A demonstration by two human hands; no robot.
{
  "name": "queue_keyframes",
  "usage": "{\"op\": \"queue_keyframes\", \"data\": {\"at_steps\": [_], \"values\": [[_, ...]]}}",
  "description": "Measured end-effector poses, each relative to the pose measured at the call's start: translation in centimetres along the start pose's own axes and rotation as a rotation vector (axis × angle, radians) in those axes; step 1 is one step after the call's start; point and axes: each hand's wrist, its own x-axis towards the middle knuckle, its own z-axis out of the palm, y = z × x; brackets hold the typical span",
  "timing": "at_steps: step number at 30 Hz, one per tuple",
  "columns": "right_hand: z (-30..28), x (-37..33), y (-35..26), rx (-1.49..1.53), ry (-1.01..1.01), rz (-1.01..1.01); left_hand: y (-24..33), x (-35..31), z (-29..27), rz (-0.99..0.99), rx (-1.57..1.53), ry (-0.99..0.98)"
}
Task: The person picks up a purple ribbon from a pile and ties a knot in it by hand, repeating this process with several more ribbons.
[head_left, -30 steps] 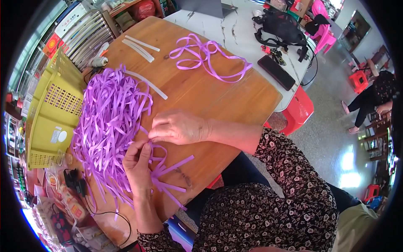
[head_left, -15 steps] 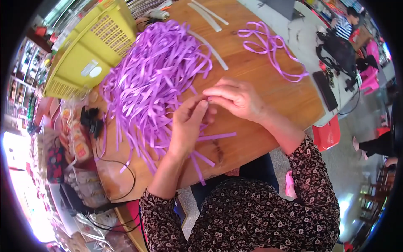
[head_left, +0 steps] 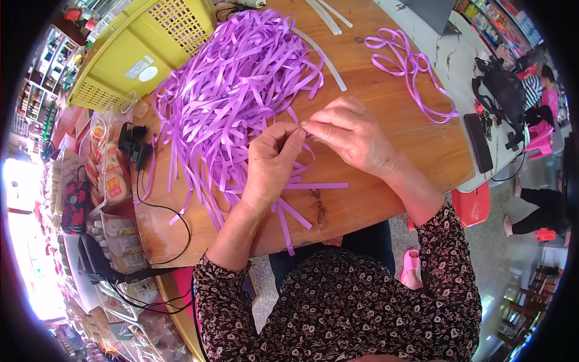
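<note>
Thumb and fingers pinched, my left hand (head_left: 271, 161) and my right hand (head_left: 353, 136) meet tip to tip above the wooden table (head_left: 386, 163). Between them is a purple ribbon, mostly hidden by the fingers; a short curve of it shows just below the fingertips. Behind and left of my left hand lies a big tangled heap of purple ribbons (head_left: 235, 78). Several loose ribbon ends (head_left: 319, 186) stick out past my left wrist toward the table's near edge.
A yellow plastic basket (head_left: 129, 57) leans behind the heap. Pale flat strips (head_left: 329, 60) and a looped purple ribbon (head_left: 416, 84) lie farther back. A dark phone (head_left: 479, 143) sits on the white table at right. A black cable (head_left: 187, 226) curls at left. People are in the right background.
The view has shifted a little, so the table appears higher and farther right. Both hands keep their fingertips together, my right hand's fingers slightly more raised.
</note>
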Motion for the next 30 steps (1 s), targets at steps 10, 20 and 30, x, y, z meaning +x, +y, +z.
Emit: {"op": "queue_keyframes", "data": {"at_steps": [10, 20, 30], "values": [[-0.7, -0.1, 0.0, 0.129, -0.024, 0.213, -0.4, 0.3, -0.7, 0.277, 0.388, 0.016], [-0.1, -0.2, -0.3, 1.35, -0.143, 0.824, -0.3, 0.1, 0.2, 0.016, -0.428, 0.007], [1.0, -0.2, -1.0, 0.645, 0.08, 0.425, -1.7, -0.2, 1.5, 0.17, -0.269, 0.157]]}}
